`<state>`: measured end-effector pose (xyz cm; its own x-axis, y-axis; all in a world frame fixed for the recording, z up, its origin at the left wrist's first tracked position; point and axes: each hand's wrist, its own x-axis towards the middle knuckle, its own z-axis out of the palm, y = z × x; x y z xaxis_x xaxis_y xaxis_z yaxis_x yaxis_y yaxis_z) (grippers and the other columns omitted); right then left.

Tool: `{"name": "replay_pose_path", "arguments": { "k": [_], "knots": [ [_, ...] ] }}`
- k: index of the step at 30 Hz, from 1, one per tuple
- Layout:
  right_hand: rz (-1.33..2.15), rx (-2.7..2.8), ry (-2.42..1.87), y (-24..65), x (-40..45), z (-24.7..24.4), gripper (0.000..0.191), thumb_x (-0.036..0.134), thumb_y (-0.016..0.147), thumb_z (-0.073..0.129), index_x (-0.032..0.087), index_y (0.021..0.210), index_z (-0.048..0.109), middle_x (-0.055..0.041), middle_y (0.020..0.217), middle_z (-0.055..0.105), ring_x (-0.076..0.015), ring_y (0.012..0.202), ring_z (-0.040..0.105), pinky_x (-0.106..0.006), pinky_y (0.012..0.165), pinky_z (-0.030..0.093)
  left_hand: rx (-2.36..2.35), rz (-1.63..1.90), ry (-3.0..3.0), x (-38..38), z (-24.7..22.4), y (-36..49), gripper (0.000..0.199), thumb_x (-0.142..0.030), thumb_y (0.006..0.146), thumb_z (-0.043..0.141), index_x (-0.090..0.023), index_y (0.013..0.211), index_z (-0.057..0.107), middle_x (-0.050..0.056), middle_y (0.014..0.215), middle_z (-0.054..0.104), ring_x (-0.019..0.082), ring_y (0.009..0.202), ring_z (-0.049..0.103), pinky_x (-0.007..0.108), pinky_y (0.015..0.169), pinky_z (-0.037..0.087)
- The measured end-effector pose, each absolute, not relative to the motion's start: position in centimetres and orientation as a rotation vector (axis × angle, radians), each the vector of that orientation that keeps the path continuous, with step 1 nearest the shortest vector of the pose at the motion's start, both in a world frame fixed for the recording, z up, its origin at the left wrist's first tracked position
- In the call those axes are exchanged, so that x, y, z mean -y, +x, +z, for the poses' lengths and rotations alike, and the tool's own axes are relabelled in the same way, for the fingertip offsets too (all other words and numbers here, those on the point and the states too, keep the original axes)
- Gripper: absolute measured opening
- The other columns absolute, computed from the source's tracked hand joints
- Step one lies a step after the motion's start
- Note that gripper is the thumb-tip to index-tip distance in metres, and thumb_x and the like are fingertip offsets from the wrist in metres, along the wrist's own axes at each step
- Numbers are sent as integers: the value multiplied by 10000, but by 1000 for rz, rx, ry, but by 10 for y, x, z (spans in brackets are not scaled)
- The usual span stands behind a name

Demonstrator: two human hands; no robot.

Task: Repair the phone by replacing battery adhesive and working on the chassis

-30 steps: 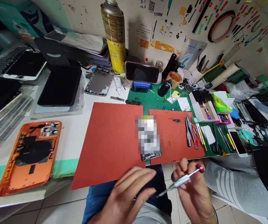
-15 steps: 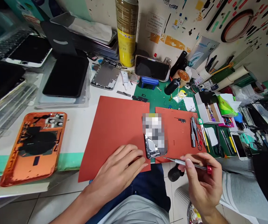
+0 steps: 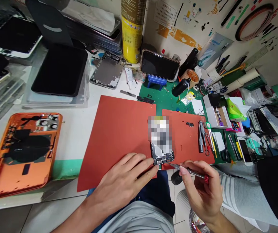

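Note:
An opened phone, its inner parts exposed, lies across the gap between two red-brown mats; its upper part is blurred out. My left hand rests palm down on the left mat, fingers stretched out, with the fingertips at the phone's lower left corner. Between the thumb and fingers of my right hand is a slim metal screwdriver with a red end cap. Its tip points at the phone's bottom edge; whether it touches cannot be made out.
On the right mat lie a small dark part and pen-like tools. An orange phone housing sits at the left. Behind stand a propped phone and a yellow spray can. A person's leg is at the right.
My right hand has brought the screwdriver leftward, its tip now by the phone's bottom edge. My left fingertips have shifted slightly right to the phone's corner. The camera view has moved a little.

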<state>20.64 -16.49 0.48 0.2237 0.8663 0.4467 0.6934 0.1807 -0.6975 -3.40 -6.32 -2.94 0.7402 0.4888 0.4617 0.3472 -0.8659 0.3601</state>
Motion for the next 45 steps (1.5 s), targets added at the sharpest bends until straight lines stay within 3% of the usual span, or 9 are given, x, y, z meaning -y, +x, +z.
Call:
{"name": "replay_pose_path", "arguments": {
  "k": [12, 18, 24, 39, 45],
  "knots": [
    [120, 1658, -1599, 200, 152, 14, 478, 62, 946, 784, 213, 1377, 641, -50, 1063, 813, -171, 828, 832, -235, 756, 725, -680, 795, 2722, 63, -28, -27, 234, -160, 1095, 593, -188, 1270, 746, 49, 1214, 782, 268, 1035, 603, 430, 952, 456],
    [9, 1902, -1587, 195, 145, 30, 392, 73, 990, 750, 209, 1341, 641, -39, 964, 827, -171, 758, 819, -245, 728, 713, -660, 778, 2757, 65, -32, -28, 276, -125, 1062, 628, -172, 1313, 734, 66, 1272, 775, 277, 1077, 618, 444, 981, 466],
    [151, 2189, -1520, 200, 139, 45, 384, 47, 1025, 651, 205, 1372, 606, -70, 1062, 831, -201, 908, 822, -313, 821, 697, -657, 755, 2773, 66, -35, -31, 275, -105, 1041, 621, -206, 1261, 750, 44, 1329, 757, 280, 1115, 599, 451, 1023, 447],
    [-44, 2153, -1637, 195, 130, 53, 147, 135, 1054, 700, 233, 1146, 640, -3, 815, 788, -153, 650, 755, -265, 602, 587, -658, 807, 2714, 66, -37, -30, 295, -117, 1086, 513, -191, 1221, 765, 56, 1299, 756, 287, 1111, 557, 440, 1046, 399],
    [75, 2263, -1510, 195, 127, 57, 181, 39, 1033, 683, 176, 1142, 635, -47, 896, 764, -157, 721, 699, -309, 676, 565, -660, 772, 2734, 66, -35, -31, 221, -151, 1063, 589, -201, 1170, 776, 42, 1300, 752, 279, 1100, 562, 431, 1034, 409]
  ]
}}
